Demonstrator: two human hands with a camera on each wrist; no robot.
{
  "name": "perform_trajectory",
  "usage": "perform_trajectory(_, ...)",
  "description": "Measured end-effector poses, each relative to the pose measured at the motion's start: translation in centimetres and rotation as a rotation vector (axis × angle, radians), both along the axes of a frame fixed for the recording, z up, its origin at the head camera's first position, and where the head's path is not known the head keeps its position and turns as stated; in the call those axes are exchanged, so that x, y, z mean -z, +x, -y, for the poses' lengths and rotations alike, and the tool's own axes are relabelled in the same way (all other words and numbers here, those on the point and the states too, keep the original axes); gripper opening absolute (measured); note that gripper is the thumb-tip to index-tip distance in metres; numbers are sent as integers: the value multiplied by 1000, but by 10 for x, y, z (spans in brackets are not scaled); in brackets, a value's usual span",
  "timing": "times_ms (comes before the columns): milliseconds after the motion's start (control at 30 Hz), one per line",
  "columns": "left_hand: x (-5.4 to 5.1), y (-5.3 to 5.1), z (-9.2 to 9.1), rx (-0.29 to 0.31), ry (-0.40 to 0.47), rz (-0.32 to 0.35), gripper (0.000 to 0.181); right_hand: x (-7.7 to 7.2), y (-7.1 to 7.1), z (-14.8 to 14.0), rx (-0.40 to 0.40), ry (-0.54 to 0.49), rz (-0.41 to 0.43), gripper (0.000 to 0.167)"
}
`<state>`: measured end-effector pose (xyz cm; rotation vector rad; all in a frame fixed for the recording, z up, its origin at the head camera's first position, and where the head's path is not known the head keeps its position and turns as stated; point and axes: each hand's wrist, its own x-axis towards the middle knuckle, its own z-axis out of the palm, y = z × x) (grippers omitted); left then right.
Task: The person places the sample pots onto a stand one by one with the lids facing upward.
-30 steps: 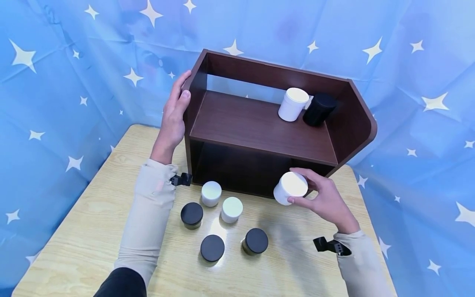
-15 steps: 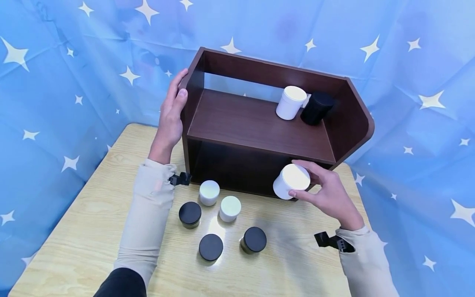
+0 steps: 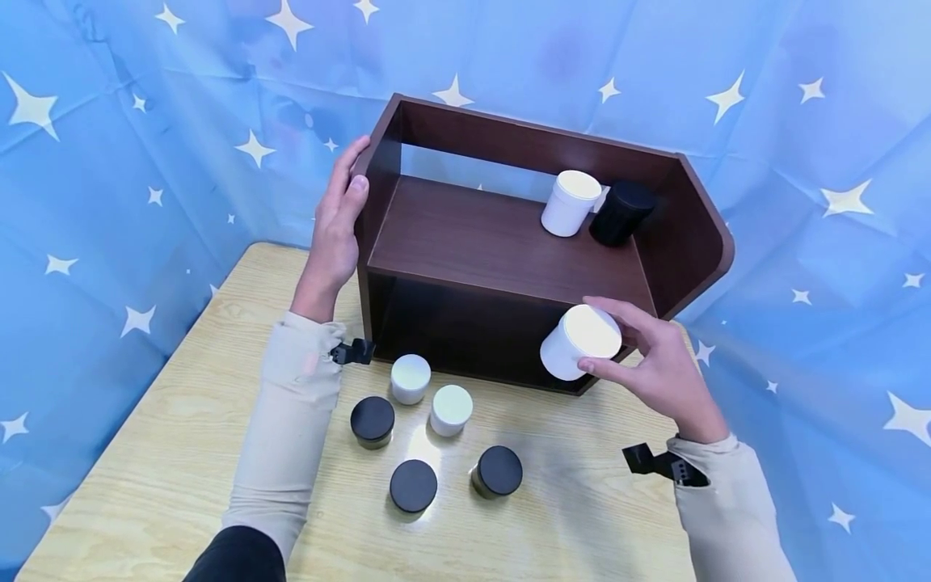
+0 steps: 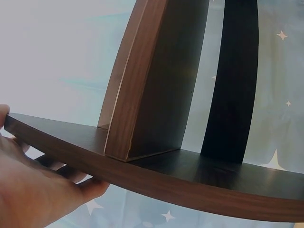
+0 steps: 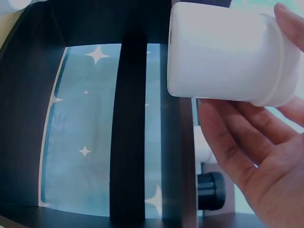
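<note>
My right hand [image 3: 658, 376] holds a white lidded jar [image 3: 582, 341] between thumb and fingers. The jar is tilted, off the table and in front of the lower compartment of a dark brown two-tier shelf [image 3: 502, 234]. In the right wrist view the same white jar [image 5: 223, 52] lies across the fingers. My left hand [image 3: 336, 230] grips the shelf's left side panel, seen in the left wrist view as a brown panel [image 4: 156, 183] with fingers on both sides. On the upper tier a white jar [image 3: 570, 204] stands beside a black jar [image 3: 621, 213], near the right wall.
On the wooden table [image 3: 182, 420] before the shelf stand two white jars, one left [image 3: 410, 378] and one right [image 3: 451, 410]. Several black-lidded jars [image 3: 373, 420] stand around them. A blue star-patterned curtain [image 3: 822, 267] hangs behind and at both sides.
My right hand has lifted the white jar up and slightly right, toward the upper tier's front edge, tilting it more. The left hand keeps its place on the panel.
</note>
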<state>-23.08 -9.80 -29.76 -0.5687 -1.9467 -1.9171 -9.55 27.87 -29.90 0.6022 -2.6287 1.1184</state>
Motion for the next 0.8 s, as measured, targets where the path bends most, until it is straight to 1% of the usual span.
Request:
perform_trajectory(100, 1, 0, 0, 3, 2, 2, 53, -5, -3, 0, -7, -12, -24, 72)
perform_trajectory(233, 1, -1, 0, 1, 0, 4, 53, -14, -6, 3, -3, -53, -60, 70)
perform_trajectory(333, 1, -1, 1, 1, -3, 5, 53, -20, -7, 4, 20, -79, -91, 68)
perform_trajectory(433, 1, -1, 1, 2, -6, 4, 53, -27, -9, 7, 74, -107, -99, 64)
perform_trajectory(567, 0, 0, 2, 2, -1, 1, 53, -34, -13, 11, 173, -134, -87, 60)
perform_trajectory(800, 0, 0, 2, 7, 4, 5, 52, -33, -27, 6, 291, -109, -91, 57)
